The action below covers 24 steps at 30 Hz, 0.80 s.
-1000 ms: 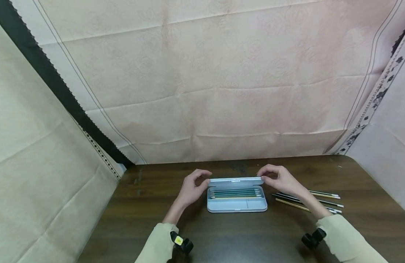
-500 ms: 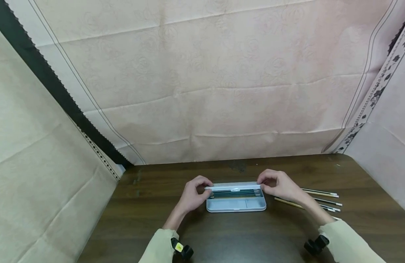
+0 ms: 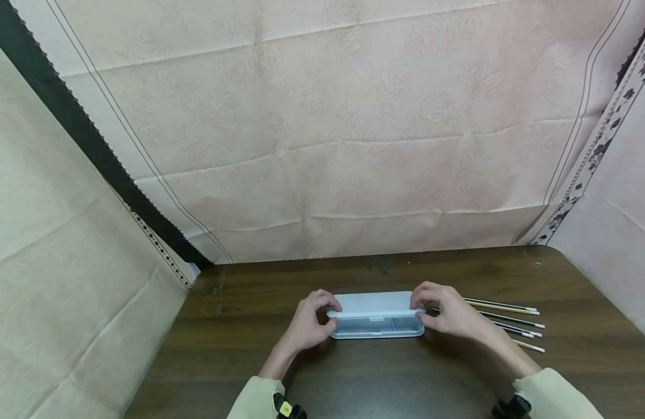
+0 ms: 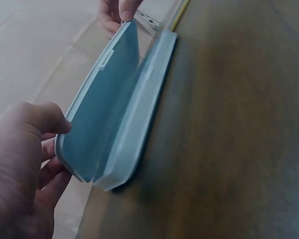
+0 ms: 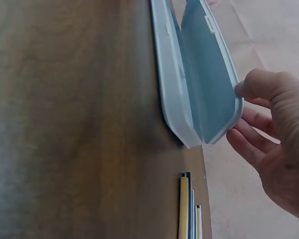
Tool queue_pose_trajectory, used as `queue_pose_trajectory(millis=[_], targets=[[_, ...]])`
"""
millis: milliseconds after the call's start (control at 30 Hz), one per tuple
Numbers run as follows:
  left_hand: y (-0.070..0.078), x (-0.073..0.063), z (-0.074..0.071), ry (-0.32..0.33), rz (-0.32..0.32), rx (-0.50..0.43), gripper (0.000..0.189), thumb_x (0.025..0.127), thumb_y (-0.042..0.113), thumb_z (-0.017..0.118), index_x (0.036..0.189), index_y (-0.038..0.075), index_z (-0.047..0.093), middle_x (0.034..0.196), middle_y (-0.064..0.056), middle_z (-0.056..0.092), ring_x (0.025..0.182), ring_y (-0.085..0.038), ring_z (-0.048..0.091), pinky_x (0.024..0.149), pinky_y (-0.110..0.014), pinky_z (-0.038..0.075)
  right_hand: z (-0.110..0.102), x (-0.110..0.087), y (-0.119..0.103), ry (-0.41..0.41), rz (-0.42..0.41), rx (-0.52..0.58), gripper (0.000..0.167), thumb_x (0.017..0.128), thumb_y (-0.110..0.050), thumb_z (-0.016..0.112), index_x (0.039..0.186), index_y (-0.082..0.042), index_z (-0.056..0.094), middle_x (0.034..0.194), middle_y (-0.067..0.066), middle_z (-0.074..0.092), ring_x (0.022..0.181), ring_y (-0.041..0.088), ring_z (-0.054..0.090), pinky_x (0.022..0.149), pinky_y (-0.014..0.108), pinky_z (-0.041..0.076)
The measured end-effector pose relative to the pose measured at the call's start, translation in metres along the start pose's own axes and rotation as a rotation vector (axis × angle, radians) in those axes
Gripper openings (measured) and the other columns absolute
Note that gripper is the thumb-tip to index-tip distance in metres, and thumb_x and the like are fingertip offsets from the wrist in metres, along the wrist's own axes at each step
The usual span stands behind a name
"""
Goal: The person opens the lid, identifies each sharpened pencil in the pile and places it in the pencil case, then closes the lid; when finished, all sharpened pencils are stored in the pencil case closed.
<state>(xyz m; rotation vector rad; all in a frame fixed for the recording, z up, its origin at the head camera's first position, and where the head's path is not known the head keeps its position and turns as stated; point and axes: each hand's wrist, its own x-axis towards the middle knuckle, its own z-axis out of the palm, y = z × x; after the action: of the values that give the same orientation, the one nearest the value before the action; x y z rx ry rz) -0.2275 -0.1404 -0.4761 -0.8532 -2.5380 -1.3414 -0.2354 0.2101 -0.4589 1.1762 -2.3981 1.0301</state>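
A light blue pencil case lies on the table with its lid tilted partway down over the base. My left hand pinches the lid's left end between thumb and fingers. At the opposite end my right hand pinches the lid the same way. In the left wrist view the thumb presses the inner edge of the lid, fingers behind it. The right wrist view has the lid held likewise, a gap showing between it and the base. The pencils inside are hidden by the lid.
Several loose pencils lie on the brown wooden table to the right, partly under my right forearm. Their ends show near the case in the right wrist view. A pale patterned cloth hangs behind the table.
The lid has swung from standing nearly upright down and forward over the base, covering the pencils inside. Both hands have come nearer along with it, keeping their grip.
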Motion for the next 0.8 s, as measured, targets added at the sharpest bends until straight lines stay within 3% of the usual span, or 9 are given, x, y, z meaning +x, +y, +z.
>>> queue_pose_trajectory(millis=[267, 533, 800], targets=[[-0.002, -0.012, 0.007, -0.005, 0.058, 0.099, 0.021, 0.083, 0.003, 0.073, 0.097, 0.018, 0.069, 0.108, 0.009, 0.059, 0.105, -0.015, 0.051, 0.091, -0.041, 0.048, 0.007, -0.009, -0.003, -0.005, -0.021, -0.101, 0.028, 0.075, 0.005, 0.08, 0.091, -0.017, 0.074, 0.104, 0.002, 0.064, 0.091, 0.018, 0.061, 0.074, 0.035, 0.055], [-0.006, -0.021, 0.014, 0.032, 0.077, 0.122, 0.02, 0.082, 0.002, 0.073, 0.094, 0.018, 0.069, 0.11, 0.008, 0.058, 0.106, -0.016, 0.05, 0.089, -0.04, 0.049, 0.018, -0.017, 0.001, 0.055, -0.097, -0.143, 0.029, 0.071, 0.004, 0.083, 0.087, -0.018, 0.072, 0.103, 0.002, 0.064, 0.092, 0.017, 0.06, 0.074, 0.036, 0.053], [-0.008, -0.022, 0.019, 0.064, 0.131, 0.17, 0.019, 0.078, 0.002, 0.076, 0.089, 0.014, 0.068, 0.104, 0.006, 0.059, 0.101, -0.016, 0.051, 0.084, -0.037, 0.049, 0.023, -0.019, 0.002, 0.058, -0.124, -0.162, 0.029, 0.071, 0.007, 0.082, 0.085, -0.016, 0.071, 0.101, 0.002, 0.063, 0.091, 0.016, 0.059, 0.077, 0.025, 0.049]])
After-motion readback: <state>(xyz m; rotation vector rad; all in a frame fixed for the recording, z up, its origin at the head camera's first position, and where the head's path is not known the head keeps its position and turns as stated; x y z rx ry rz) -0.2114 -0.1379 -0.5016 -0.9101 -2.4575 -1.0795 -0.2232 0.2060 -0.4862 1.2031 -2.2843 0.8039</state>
